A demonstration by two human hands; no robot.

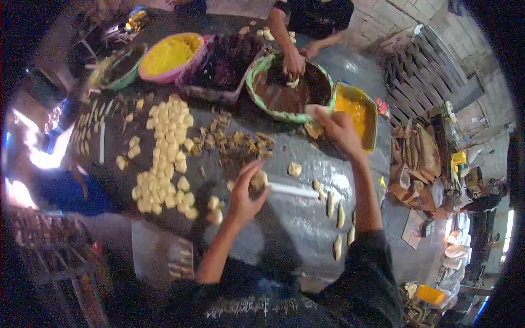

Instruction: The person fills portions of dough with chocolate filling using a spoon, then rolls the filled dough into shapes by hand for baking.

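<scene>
My left hand [249, 191] is above the dark table [279, 235], its fingers curled round a piece of dough [259, 181] with a dark patch facing its palm. Raised near the front rim of a green basin [290, 116], my right hand [339, 128] grips a pale, blurred object [317, 111] that I cannot make out. Dark brown filling [273, 93] lies in that basin. Between my hands and just below them are a white rod [292, 190] and a round dough piece [294, 169]. Many dough pieces [164, 147] are heaped to the left.
Across the table, a co-worker's hand [294, 64] reaches into the green basin. An orange-yellow tray [373, 117] stands right of it, a pink bowl [143, 72] of yellow filling at the back left. Long dough pieces [340, 215] lie at the right, brown scraps [235, 143] in the middle.
</scene>
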